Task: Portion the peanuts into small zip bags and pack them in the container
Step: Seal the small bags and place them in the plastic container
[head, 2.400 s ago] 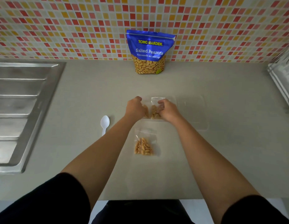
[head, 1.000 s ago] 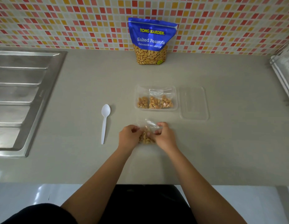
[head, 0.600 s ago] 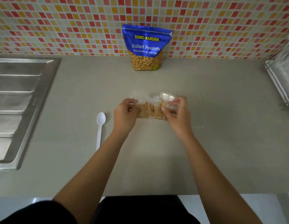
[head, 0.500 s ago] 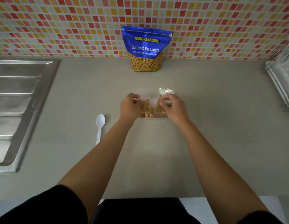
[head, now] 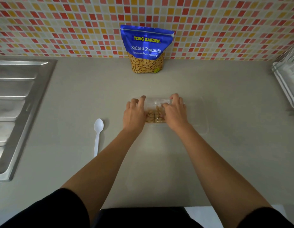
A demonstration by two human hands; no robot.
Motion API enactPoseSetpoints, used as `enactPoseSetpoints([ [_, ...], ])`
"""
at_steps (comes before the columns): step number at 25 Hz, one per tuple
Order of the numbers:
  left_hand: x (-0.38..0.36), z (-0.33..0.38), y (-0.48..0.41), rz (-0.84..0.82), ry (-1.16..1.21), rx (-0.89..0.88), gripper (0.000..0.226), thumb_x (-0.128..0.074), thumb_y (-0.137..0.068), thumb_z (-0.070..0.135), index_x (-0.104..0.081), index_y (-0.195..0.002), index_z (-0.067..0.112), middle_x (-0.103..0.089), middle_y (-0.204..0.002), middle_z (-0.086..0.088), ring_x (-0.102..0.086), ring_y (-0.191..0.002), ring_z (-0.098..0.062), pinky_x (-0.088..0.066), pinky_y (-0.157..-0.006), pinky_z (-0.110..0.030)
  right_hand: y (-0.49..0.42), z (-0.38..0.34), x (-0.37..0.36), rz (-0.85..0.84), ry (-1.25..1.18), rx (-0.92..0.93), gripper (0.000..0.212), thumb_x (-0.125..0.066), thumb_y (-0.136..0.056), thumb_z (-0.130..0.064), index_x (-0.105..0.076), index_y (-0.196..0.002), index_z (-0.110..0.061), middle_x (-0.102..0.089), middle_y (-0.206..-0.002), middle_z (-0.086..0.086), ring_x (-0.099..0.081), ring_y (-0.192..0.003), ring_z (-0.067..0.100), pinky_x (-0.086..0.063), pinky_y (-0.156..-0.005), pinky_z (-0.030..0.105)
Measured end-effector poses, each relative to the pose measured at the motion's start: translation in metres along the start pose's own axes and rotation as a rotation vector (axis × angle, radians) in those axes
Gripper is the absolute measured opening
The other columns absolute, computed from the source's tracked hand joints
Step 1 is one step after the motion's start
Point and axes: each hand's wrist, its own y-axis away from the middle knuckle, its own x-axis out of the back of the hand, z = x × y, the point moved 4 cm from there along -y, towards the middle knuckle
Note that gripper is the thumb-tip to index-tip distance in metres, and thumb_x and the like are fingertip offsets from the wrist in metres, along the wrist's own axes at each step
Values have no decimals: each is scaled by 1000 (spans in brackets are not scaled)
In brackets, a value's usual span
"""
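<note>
A clear plastic container (head: 157, 122) sits mid-counter with small zip bags of peanuts (head: 154, 114) inside it. My left hand (head: 134, 111) rests at the container's left end, fingers spread and fairly straight over the rim. At the right end my right hand (head: 175, 111) lies over the bags, thumb and bent fingers pinching the clear top of a zip bag (head: 157, 101). The blue Salted Peanuts pouch (head: 146, 50) stands upright against the tiled wall behind. Both hands hide most of the container's ends.
The clear lid (head: 201, 116) lies flat just right of the container. A white plastic spoon (head: 98, 130) lies to the left of my left hand. A steel sink drainboard (head: 16, 102) fills the left side; a wire rack (head: 287, 83) is at the right edge.
Both hands picked up the zip bag lying near the counter's front, carried it away from me, and lowered it into the container; no loose bag lies on the counter now.
</note>
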Motion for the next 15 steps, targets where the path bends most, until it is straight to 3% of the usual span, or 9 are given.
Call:
enactPoseSetpoints([
  [3,-6,-5,3,-46,-142,-37,24,-49,-91,12,-65,-108,6,-42,-135,-17,-41,-118,-37,-39,-87,-44,2,1,-6,-81,-6,20,25,-58,-88,-23,-64,-112,-22,-36,-126,8,-33,-118,29,-31,-95,38],
  [6,-2,-6,7,29,-106,-45,28,-52,-91,17,-63,-115,7,-42,-138,-18,-40,-119,-39,-38,-90,-45,5,12,1,9,-232,-52,28,-56,-88,-19,-64,-115,-22,-44,-124,9,-39,-116,31,-34,-97,35],
  [8,4,-10,9,61,-36,24,38,-50,-93,16,-50,-130,5,-35,-143,-21,-36,-124,-40,-36,-98,-45,14,38,10,233,-431,-268,38,-54,-82,-6,-62,-117,-17,-47,-125,14,-44,-116,35,-35,-98,34],
  [10,8,-16,10,15,70,162,46,-43,-94,11,-36,-138,1,-31,-145,-23,-32,-128,-40,-31,-104,-41,32,68,4,294,-515,-591,48,-57,-80,-7,-51,-127,-14,-38,-137,19,-38,-126,38,-30,-104,35],
  [12,10,-21,11,-21,136,243,43,-42,-92,6,-36,-134,-3,-46,-131,-26,-44,-116,-40,-36,-92,-41,50,88,-12,123,-482,-878,66,-67,-77,-23,-36,-134,-15,-26,-145,22,-28,-134,38,-27,-109,39],
  [15,11,-22,12,-9,146,256,21,-38,-88,-1,-46,-107,-4,-60,-95,-25,-50,-78,-36,-32,-63,-37,64,94,-23,40,-425,-936,82,-76,-70,-33,-31,-134,-10,-34,-138,22,-32,-130,38,-32,-106,44],
])
